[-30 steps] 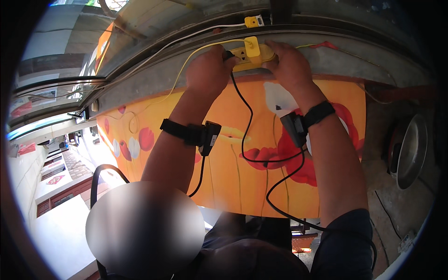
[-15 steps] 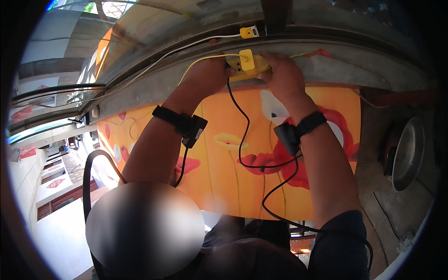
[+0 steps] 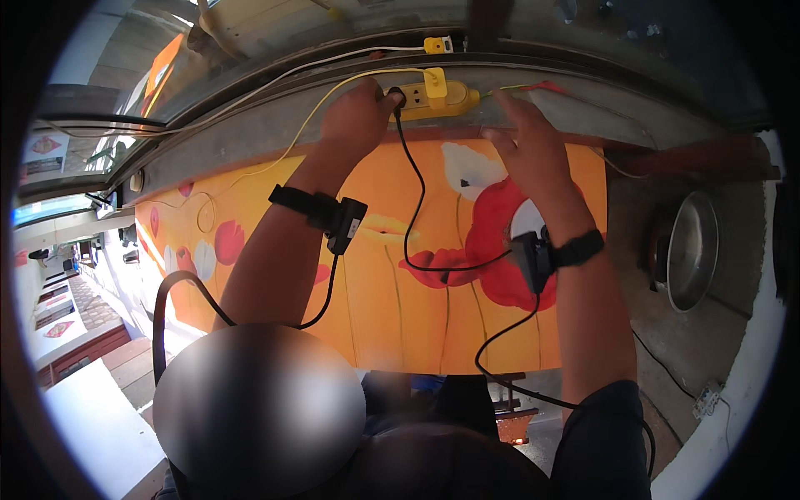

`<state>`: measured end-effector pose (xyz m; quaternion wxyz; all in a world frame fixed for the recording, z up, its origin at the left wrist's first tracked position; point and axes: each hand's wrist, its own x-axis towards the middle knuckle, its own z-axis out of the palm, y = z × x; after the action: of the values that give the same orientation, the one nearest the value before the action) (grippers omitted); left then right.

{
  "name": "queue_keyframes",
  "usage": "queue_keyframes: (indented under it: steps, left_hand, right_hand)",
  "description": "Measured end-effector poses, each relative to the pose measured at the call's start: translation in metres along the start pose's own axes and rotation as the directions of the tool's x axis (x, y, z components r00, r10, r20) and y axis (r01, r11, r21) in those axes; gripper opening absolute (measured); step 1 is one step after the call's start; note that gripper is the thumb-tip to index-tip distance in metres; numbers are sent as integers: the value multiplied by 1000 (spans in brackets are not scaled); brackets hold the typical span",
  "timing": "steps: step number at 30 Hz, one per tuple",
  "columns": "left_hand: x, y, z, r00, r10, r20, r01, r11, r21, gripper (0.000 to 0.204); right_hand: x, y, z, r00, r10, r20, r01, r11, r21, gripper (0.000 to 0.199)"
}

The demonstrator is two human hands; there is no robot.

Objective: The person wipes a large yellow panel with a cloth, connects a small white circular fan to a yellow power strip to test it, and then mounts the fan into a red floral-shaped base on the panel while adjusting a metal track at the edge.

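A yellow power strip (image 3: 458,102) lies on the grey ledge at the far side of the table. A yellow charger (image 3: 435,90) with a yellow cord is plugged into it. At the strip's left end sits a black plug (image 3: 397,100), its black cord hanging toward me. My left hand (image 3: 358,121) is closed with thumb and fingertips on that plug; how far its prongs are in is hidden. My right hand (image 3: 533,142) is open and empty, thumb and index finger apart, just right of the strip's end and not touching it.
An orange tabletop (image 3: 375,308) with flower pictures lies under my forearms. Behind the ledge, another yellow plug (image 3: 437,45) with a white cord sits by the window frame. A metal pan (image 3: 693,250) stands at the right. Black cables hang from the black devices on both wrists.
My right hand has let go of the strip's right end and moved away to the right, its fingers spreading. My left hand stays at the strip's left end, where the black plug now shows.
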<state>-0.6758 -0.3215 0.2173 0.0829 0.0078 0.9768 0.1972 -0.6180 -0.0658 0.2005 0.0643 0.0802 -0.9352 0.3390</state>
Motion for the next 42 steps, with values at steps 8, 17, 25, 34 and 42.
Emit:
queue_keyframes:
  steps: [8, 17, 25, 34, 42]
  left_hand:
    - [-262, -88, -14, 958, 12, 286, 49, 977, -207, 28]
    - [-642, -162, -4, 552, -540, 636, 671, 740, 46, 32]
    - [-792, -130, 25, 490, -729, 478, 871, 381, -311, 36]
    - [-872, -199, 45, 245, -862, 444, 857, -23, -516, 23]
    - [-931, -366, -35, 101, -935, 341, 779, -139, -611, 19]
  right_hand:
    - [-213, -82, -78, 881, 21, 472, -6, 999, -33, 39]
    - [-313, -136, -65, 322, 33, 946, 221, 969, -109, 45]
    - [-260, -223, -2, 243, -149, 958, 463, 886, 20, 47]
    - [-246, -422, 136, 76, -336, 939, 659, 724, 206, 44]
    - [-263, -650, 263, -69, -532, 844, 666, 605, 436, 36]
